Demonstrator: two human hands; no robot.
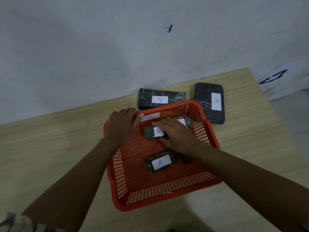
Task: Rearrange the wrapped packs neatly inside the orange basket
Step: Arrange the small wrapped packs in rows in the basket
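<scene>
An orange mesh basket [167, 186] sits on the wooden table. My left hand [121, 127] grips its far left rim. My right hand [175, 134] reaches inside and is closed around a small dark wrapped pack [153, 133] with a white "A" label. A second small wrapped pack [159, 162] lies flat on the basket floor nearer to me. Part of another pack [184, 122] shows behind my right hand, and a dark one [186, 159] peeks out under my right wrist. A white "A" label [149, 117] is stuck on the basket's far wall.
Two large black wrapped packs with "A" labels lie on the table [50, 148] behind the basket: one [161, 98] against the wall, one [209, 102] at the right. The table's right edge is close to it. A grey wall rises behind.
</scene>
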